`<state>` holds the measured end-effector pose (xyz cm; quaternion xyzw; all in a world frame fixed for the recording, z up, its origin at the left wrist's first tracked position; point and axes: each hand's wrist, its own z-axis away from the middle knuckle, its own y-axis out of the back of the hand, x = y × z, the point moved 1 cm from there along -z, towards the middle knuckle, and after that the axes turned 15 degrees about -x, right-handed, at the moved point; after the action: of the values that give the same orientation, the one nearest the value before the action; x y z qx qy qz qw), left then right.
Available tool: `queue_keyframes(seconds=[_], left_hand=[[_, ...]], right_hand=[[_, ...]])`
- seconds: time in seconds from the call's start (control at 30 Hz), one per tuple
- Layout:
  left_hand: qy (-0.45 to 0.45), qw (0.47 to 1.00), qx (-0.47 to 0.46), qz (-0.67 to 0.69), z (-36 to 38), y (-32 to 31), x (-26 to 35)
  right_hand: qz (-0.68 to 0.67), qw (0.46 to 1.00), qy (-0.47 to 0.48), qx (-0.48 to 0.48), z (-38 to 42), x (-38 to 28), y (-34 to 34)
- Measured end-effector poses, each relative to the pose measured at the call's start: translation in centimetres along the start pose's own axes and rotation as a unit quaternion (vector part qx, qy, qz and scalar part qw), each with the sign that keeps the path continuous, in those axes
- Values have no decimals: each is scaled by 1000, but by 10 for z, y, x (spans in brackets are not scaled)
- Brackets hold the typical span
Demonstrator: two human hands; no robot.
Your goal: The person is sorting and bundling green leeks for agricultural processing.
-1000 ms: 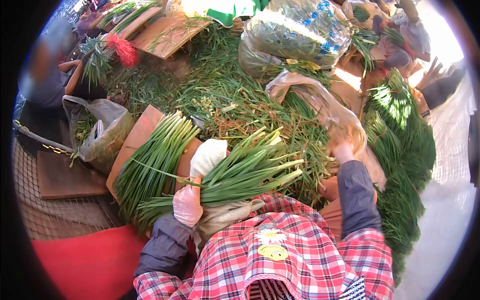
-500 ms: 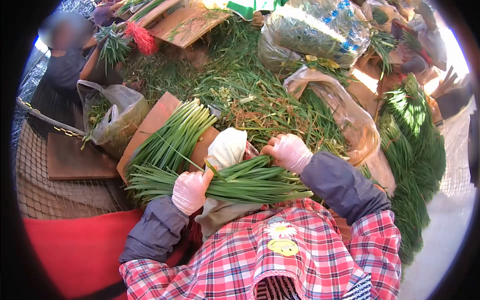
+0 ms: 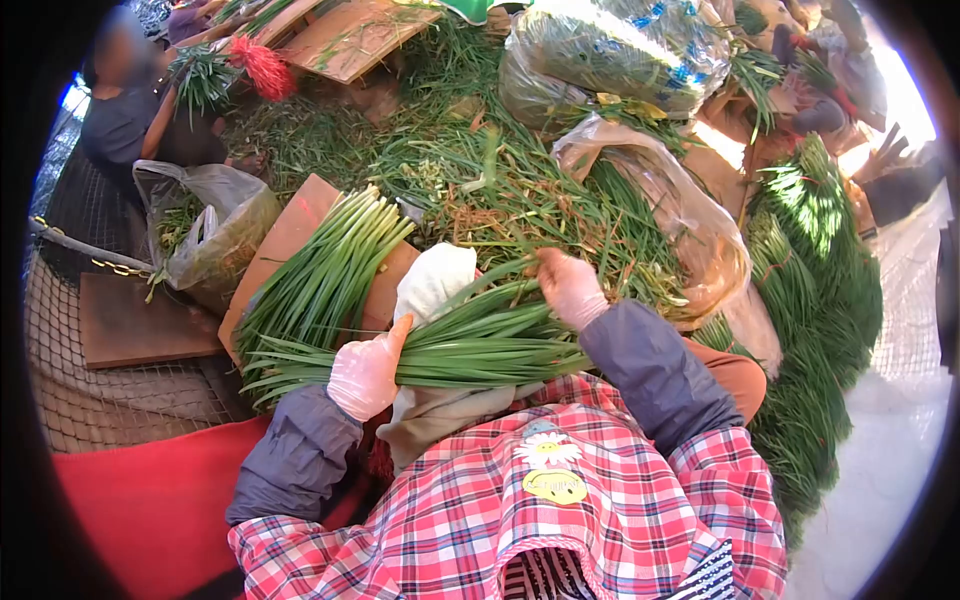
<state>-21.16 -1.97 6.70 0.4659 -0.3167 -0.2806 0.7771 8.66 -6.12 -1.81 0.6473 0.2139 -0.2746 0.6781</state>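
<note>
- The left hand [image 3: 365,372], in a thin clear glove, is closed around a bundle of long green chive stalks [image 3: 470,345] lying across the lap.
- The right hand [image 3: 570,287], also gloved, pinches stalks at the bundle's far edge.
- Just beyond the bundle, a trimmed green stack [image 3: 325,275] rests on a brown wooden board [image 3: 285,240].
- A clear plastic bag [image 3: 665,205] lies further beyond the bundle.

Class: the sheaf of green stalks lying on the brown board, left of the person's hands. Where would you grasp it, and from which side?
Probably around the middle of the sheaf, from above: stalks lie parallel and diagonal on the board, so a mid grip keeps both ends balanced.
</note>
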Motion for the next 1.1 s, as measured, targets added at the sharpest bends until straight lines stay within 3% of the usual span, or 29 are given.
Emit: queue_keyframes(seconds=[0.1, 0.17, 0.27, 0.37, 0.43, 0.5, 0.53, 0.63, 0.77, 0.8, 0.83, 0.9, 1.0, 1.1], left_hand=[[0, 1000, 22, 5, 7, -7, 0], [-5, 999, 53, -2, 12, -17, -3], [2, 997, 73, -39, 14, -26, -2], [4, 995, 79, -56, 14, -35, 3], [-7, 992, 104, -73, 10, -39, 1], [-3, 992, 91, -89, 9, -35, 5], [1, 992, 86, -95, 9, -34, 6], [-11, 990, 99, -96, 12, -32, 4], [-13, 992, 89, -90, 10, -33, 2], [-21, 992, 89, -88, 10, -32, 0], [-31, 992, 89, -88, 9, -30, -1], [-27, 994, 79, -71, 8, -29, -2], [-16, 996, 78, -42, 7, -28, -1], [2, 998, 60, -16, 7, -28, -2]], right_hand=[[31, 992, -97, 79, -9, 56, 17], [132, 958, -253, -25, -6, 94, 52], [304, 871, -292, -252, 13, 110, 73], [72, 973, -13, -220, 10, 62, 97], [-26, 965, 120, -233, 5, 33, 80], [134, 962, 128, -200, -2, 20, 60], [137, 959, 81, -235, -8, 17, 59], [230, 948, 130, -178, -11, 2, 60], [194, 955, 105, -198, -16, 4, 62], [215, 935, 110, -261, -17, 1, 57], [207, 933, 167, -241, -12, 0, 51], [85, 929, 174, -315, -23, 24, 29], [40, 954, 48, -292, -14, 12, 34], [39, 968, 38, -244, -12, 13, 41]])
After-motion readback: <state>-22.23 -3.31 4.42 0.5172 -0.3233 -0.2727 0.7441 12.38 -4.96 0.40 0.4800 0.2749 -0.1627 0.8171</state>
